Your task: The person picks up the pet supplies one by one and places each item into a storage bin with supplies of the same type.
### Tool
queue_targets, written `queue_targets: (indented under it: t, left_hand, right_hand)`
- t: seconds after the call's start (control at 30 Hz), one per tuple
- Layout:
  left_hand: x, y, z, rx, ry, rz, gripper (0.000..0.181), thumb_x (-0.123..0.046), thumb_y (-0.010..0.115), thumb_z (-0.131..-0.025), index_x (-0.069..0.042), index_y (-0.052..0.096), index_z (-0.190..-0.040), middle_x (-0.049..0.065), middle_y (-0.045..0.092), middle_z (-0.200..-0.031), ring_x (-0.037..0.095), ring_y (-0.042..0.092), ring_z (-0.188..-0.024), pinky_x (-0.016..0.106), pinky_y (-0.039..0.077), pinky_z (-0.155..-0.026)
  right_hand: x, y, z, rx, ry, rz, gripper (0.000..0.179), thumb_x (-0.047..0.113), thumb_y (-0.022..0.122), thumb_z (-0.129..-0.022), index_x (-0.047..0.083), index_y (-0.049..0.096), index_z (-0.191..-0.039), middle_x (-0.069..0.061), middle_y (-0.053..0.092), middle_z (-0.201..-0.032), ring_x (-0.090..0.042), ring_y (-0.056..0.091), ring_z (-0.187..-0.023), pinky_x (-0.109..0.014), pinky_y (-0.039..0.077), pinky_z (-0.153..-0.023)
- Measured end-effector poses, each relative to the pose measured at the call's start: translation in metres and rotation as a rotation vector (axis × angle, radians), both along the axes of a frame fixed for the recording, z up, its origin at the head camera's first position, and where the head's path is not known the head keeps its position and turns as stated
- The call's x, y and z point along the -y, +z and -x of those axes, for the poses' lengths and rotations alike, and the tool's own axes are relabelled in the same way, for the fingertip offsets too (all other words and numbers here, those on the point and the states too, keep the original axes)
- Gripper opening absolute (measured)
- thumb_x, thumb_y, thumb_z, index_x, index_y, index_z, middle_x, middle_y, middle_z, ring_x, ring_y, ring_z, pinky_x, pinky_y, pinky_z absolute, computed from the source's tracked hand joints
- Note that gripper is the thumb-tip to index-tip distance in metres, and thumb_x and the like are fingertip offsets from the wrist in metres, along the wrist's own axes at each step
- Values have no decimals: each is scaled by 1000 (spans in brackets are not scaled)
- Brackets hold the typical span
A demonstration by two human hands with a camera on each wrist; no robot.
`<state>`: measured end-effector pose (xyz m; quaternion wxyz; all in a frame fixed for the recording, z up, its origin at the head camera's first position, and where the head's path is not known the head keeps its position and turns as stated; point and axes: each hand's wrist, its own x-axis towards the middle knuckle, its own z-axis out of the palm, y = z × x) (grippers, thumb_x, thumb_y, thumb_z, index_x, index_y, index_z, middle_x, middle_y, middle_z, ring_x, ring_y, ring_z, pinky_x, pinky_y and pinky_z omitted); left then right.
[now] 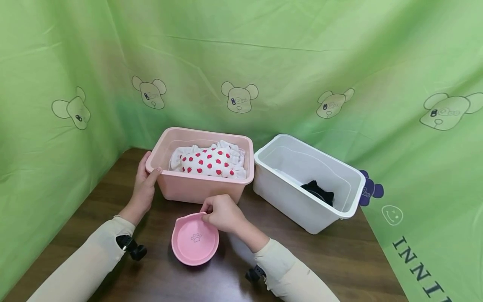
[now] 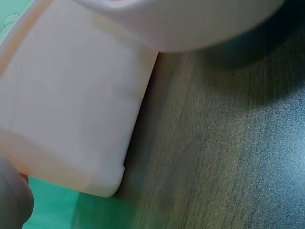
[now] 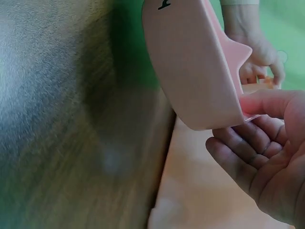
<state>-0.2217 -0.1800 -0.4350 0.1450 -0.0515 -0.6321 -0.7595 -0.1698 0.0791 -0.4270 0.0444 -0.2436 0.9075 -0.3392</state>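
A pink cat-eared pet bowl (image 1: 195,241) with a paw print inside is pinched at its rim by my right hand (image 1: 225,213). In the right wrist view the bowl (image 3: 193,67) is tilted above the tabletop, thumb inside the rim and fingers beneath. My left hand (image 1: 145,184) grips the near left corner of a pink plastic bin (image 1: 200,188), its thumb over the rim. Inside that bin lies a white ruffled cushion (image 1: 205,162) with red strawberry-like prints. The bin's outer wall (image 2: 71,95) fills much of the left wrist view.
A white plastic bin (image 1: 290,201) stands at an angle right of the pink one, holding a black cat-eared dish (image 1: 318,193). Both stand on a dark wooden table (image 1: 158,281). A green curtain (image 1: 286,63) with bear prints hangs behind and on both sides.
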Motion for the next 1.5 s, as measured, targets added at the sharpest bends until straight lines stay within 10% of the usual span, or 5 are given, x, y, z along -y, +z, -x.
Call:
queue_targets:
  t: [1.03,1.5]
  left_hand:
    - [5,-3,-5,26,-15,21,66,-1,44,-105,-8,15,-163,9,24,-167,21,27,-150,19,28,-118]
    - [2,-2,0,6,-18,1,66,-1,45,-105,-10,16,-164,10,25,-167,21,27,-150,21,28,-120]
  right_hand:
    - [-38,62,-27,-21,-21,77,8,12,80,-82,18,76,-82,13,68,-72,-7,64,-68,-25,56,-59]
    - [-73,94,-20,-209,-58,-32,9,14,79,-80,22,76,-79,15,67,-70,-4,62,-66,-24,54,-59]
